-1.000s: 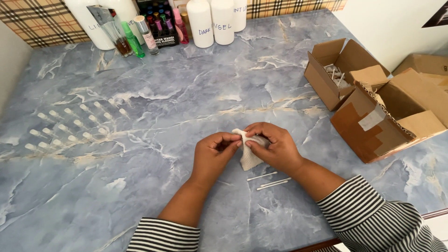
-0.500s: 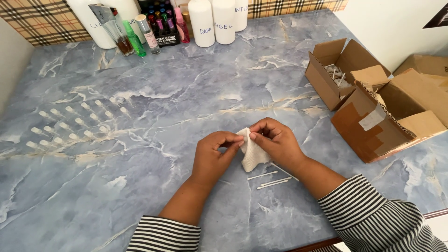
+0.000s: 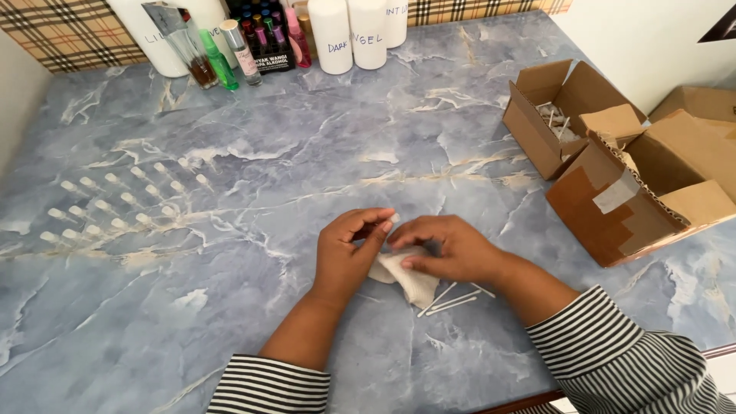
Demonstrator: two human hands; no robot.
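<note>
My left hand [image 3: 346,249] and my right hand [image 3: 445,247] meet over the blue marbled table [image 3: 268,322], fingertips almost touching. Both pinch a small white cloth [image 3: 410,280] that sags under my right palm onto the table. A tiny white piece shows between my left fingertips; what it is I cannot tell. Just right of the cloth lie a few thin white sticks [image 3: 451,300]. Both sleeves are black-and-white striped.
Several small clear vials [image 3: 123,201] lie in rows at the left. Coloured bottles [image 3: 230,54] and white tubs [image 3: 349,31] stand along the back edge. Two open cardboard boxes [image 3: 613,153] sit at the right, one holding white sticks.
The cloth was held up between both hands; now it has come down under my right hand onto the table, and my hands have drawn closer and lower.
</note>
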